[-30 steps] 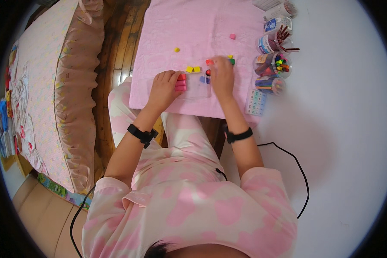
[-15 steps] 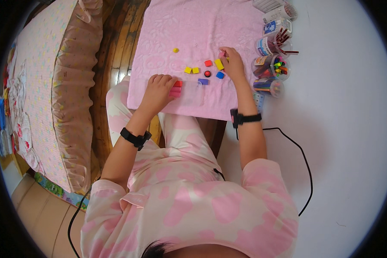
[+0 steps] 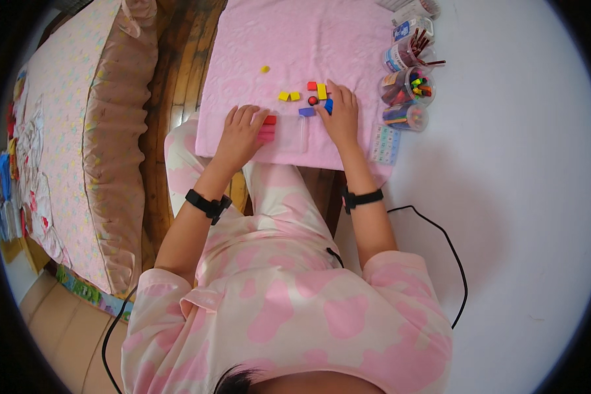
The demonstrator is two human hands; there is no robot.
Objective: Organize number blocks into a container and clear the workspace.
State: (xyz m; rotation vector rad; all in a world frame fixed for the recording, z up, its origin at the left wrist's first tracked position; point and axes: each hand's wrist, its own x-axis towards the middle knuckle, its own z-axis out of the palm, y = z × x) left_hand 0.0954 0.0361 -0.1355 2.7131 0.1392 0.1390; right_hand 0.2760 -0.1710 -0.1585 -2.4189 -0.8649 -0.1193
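Note:
My left hand (image 3: 240, 136) grips the left end of a shallow clear plastic box (image 3: 303, 139), its fingers curved over the side. Inside, beside those fingers, lie red and pink blocks (image 3: 267, 129). Palm down on the pink cloth, my right hand (image 3: 341, 121) has its thumb and fingers apart around a blue block (image 3: 328, 106), which it partly covers. Just left of it are a yellow block (image 3: 322, 91), a red block (image 3: 312, 86), a dark-red ball (image 3: 312, 100) and a blue-violet block (image 3: 306, 112). Two yellow blocks (image 3: 289, 96) sit farther left.
A small yellow piece (image 3: 264, 69) rests farther back on the pink cloth (image 3: 282, 33). Clear tubs of pens and pencils (image 3: 406, 85) line the right side on a white surface. A patterned card (image 3: 384, 144) lies near my right forearm. A frilled bed (image 3: 111, 131) stands left.
My right hand has moved toward me and left, from a pink block to the blue block; the pink block no longer shows. My left hand stays at the box. The view has shifted slightly.

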